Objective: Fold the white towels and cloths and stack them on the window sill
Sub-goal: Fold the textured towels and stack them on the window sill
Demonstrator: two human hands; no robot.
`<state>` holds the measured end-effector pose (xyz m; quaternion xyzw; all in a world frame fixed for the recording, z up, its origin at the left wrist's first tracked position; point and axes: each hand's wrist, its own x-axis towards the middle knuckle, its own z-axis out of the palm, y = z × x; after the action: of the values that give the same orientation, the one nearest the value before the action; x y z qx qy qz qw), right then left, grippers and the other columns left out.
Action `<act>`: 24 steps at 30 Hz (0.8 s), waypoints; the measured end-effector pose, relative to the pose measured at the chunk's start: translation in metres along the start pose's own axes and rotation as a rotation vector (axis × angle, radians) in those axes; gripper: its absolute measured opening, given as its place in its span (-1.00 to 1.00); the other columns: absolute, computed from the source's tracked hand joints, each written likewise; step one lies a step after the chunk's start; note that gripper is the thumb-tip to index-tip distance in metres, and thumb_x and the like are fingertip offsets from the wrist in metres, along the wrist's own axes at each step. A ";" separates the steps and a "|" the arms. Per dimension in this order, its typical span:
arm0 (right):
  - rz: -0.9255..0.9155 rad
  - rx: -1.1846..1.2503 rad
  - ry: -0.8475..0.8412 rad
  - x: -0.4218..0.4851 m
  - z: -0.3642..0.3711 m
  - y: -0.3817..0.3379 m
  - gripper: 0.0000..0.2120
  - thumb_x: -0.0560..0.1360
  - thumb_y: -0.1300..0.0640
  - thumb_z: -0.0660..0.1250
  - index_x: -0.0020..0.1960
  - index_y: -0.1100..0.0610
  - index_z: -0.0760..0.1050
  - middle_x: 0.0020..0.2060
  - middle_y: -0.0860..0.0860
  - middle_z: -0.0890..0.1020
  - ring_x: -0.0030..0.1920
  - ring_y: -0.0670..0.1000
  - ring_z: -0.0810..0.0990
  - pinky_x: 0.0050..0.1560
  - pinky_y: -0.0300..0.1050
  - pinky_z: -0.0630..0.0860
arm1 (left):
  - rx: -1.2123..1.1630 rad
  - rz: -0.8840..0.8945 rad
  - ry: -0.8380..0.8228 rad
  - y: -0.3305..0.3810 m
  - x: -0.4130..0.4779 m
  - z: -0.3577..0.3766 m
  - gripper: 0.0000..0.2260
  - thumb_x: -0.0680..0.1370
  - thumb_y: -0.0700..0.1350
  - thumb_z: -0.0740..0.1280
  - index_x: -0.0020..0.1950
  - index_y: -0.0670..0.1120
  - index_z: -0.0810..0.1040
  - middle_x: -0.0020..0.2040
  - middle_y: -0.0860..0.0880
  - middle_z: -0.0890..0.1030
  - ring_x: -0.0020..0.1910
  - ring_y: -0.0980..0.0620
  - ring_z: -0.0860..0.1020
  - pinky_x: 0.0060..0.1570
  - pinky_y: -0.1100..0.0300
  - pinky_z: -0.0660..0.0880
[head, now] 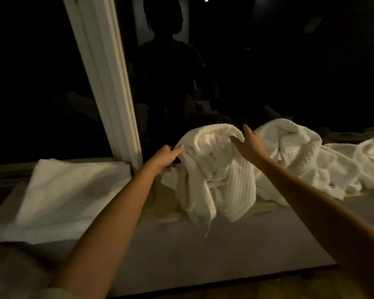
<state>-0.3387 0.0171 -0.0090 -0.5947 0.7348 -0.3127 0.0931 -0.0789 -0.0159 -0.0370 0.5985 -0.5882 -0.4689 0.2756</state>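
Note:
A crumpled white waffle towel (212, 169) hangs lifted over the window sill (160, 203) in the middle. My left hand (166, 157) pinches its left upper edge. My right hand (248, 141) grips its top right fold, fingers partly spread. A folded white towel (58, 197) lies flat on the sill at the left. A heap of loose white cloths (311, 160) sprawls along the sill to the right, behind my right forearm.
A white window frame post (108, 83) rises from the sill just left of my left hand. Dark glass behind it reflects a person's silhouette. A grey floor or mat (203, 251) lies below the sill's front edge.

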 end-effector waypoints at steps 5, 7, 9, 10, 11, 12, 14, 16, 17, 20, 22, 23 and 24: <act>0.060 0.196 -0.142 0.028 0.003 0.029 -0.42 0.56 -0.11 0.27 0.44 0.22 0.29 0.26 0.17 0.51 0.27 0.18 0.48 0.09 -0.08 0.43 | -0.731 -0.078 0.074 0.002 0.005 0.022 -0.76 0.55 -0.03 0.38 0.11 -0.17 0.57 0.12 -0.18 0.60 0.06 -0.11 0.59 0.09 -0.03 0.55; 0.053 0.268 -0.186 0.035 0.009 0.036 -0.61 0.55 -0.13 0.26 0.11 0.19 0.50 -0.10 0.08 0.58 -0.05 0.12 0.57 -0.24 -0.19 0.42 | -0.874 -0.160 0.083 0.009 0.003 0.023 -0.80 0.53 -0.04 0.40 0.05 -0.13 0.58 0.03 -0.13 0.62 0.04 -0.10 0.58 0.03 -0.03 0.54; 0.026 0.348 -0.232 0.034 0.013 0.038 -0.66 0.56 -0.11 0.26 -0.23 0.14 0.43 -0.37 0.01 0.46 -0.32 0.01 0.45 -0.40 -0.20 0.30 | -0.939 -0.270 0.057 0.018 -0.005 0.028 -0.75 0.54 0.00 0.38 0.10 -0.14 0.57 0.01 -0.14 0.62 0.03 -0.14 0.56 -0.04 -0.06 0.51; 0.012 0.376 -0.247 0.033 0.014 0.038 -0.65 0.57 -0.08 0.26 -0.28 0.11 0.37 -0.41 -0.01 0.41 -0.38 -0.03 0.39 -0.41 -0.20 0.28 | -0.931 -0.300 0.062 0.024 -0.010 0.030 -0.72 0.55 0.01 0.37 0.13 -0.15 0.57 0.03 -0.16 0.63 0.03 -0.16 0.56 -0.06 -0.06 0.50; -0.011 0.400 -0.254 0.031 0.015 0.036 -0.67 0.58 -0.03 0.26 -0.29 0.11 0.36 -0.41 -0.02 0.39 -0.39 -0.05 0.36 -0.41 -0.20 0.28 | -0.885 -0.304 0.080 0.031 -0.016 0.031 -0.70 0.55 0.02 0.37 0.14 -0.17 0.57 0.05 -0.18 0.63 0.02 -0.17 0.57 -0.09 -0.06 0.51; -0.042 0.417 -0.249 0.031 0.013 0.034 -0.72 0.58 0.02 0.25 -0.25 0.12 0.38 -0.39 -0.02 0.40 -0.37 -0.06 0.37 -0.39 -0.19 0.29 | -0.838 -0.285 0.093 0.038 -0.020 0.031 -0.69 0.55 0.02 0.37 0.14 -0.18 0.57 0.06 -0.20 0.63 0.02 -0.17 0.58 -0.11 -0.04 0.52; -0.116 0.469 -0.191 0.033 0.003 0.024 -0.82 0.58 0.09 0.25 -0.14 0.16 0.43 -0.34 -0.02 0.44 -0.31 -0.06 0.40 -0.34 -0.14 0.32 | -0.747 -0.192 0.185 0.050 -0.030 0.023 -0.66 0.54 0.01 0.37 0.20 -0.19 0.56 0.09 -0.22 0.63 0.03 -0.17 0.59 -0.06 -0.03 0.56; -0.192 0.551 -0.129 0.037 -0.015 0.008 -0.86 0.59 0.12 0.26 -0.10 0.18 0.45 -0.30 0.02 0.46 -0.27 -0.06 0.40 -0.28 -0.14 0.32 | -0.701 -0.066 0.318 0.064 -0.041 0.007 -0.66 0.55 0.01 0.36 0.26 -0.13 0.55 0.12 -0.19 0.63 0.05 -0.15 0.59 0.10 -0.06 0.54; -0.232 0.587 -0.120 0.039 -0.026 -0.002 -0.85 0.58 0.14 0.27 -0.10 0.21 0.47 -0.31 0.03 0.45 -0.28 -0.08 0.39 -0.28 -0.15 0.33 | -0.692 0.003 0.362 0.074 -0.052 -0.002 -0.70 0.56 0.01 0.34 0.23 -0.10 0.55 0.09 -0.17 0.63 0.03 -0.12 0.60 0.10 -0.03 0.54; -0.369 0.671 -0.171 0.039 -0.064 -0.033 -0.82 0.56 0.16 0.32 -0.05 0.29 0.56 -0.28 0.03 0.52 -0.28 -0.09 0.45 -0.27 -0.22 0.39 | -0.710 0.192 0.429 0.105 -0.090 -0.029 -0.87 0.61 0.00 0.27 0.09 0.01 0.55 -0.04 -0.05 0.64 -0.08 0.01 0.61 -0.12 0.11 0.54; -0.442 0.705 -0.192 0.034 -0.087 -0.055 -0.88 0.55 0.14 0.34 -0.02 0.20 0.59 -0.22 0.01 0.58 -0.24 -0.10 0.53 -0.21 -0.22 0.47 | -0.673 0.271 0.475 0.123 -0.117 -0.049 -0.88 0.61 0.02 0.26 0.08 0.05 0.55 -0.02 -0.01 0.64 -0.05 0.03 0.61 -0.15 0.12 0.53; -0.472 0.708 -0.194 0.030 -0.098 -0.066 -0.89 0.54 0.12 0.34 -0.01 0.14 0.59 -0.20 -0.02 0.59 -0.22 -0.12 0.55 -0.20 -0.25 0.50 | -0.656 0.305 0.493 0.130 -0.129 -0.057 -0.86 0.61 0.04 0.26 0.09 0.05 0.55 0.00 -0.01 0.65 -0.02 0.02 0.61 -0.14 0.11 0.53; -0.498 0.703 -0.199 0.025 -0.109 -0.077 -0.88 0.54 0.09 0.35 0.00 0.11 0.60 -0.19 -0.04 0.60 -0.21 -0.13 0.57 -0.20 -0.27 0.54 | -0.643 0.334 0.508 0.136 -0.141 -0.065 -0.85 0.60 0.07 0.26 0.08 0.06 0.56 0.00 -0.01 0.65 -0.01 0.02 0.61 -0.12 0.11 0.52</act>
<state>-0.3378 0.0245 0.1266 -0.7130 0.4057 -0.4977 0.2818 -0.0635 0.0843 0.1433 0.4753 -0.4147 -0.4152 0.6555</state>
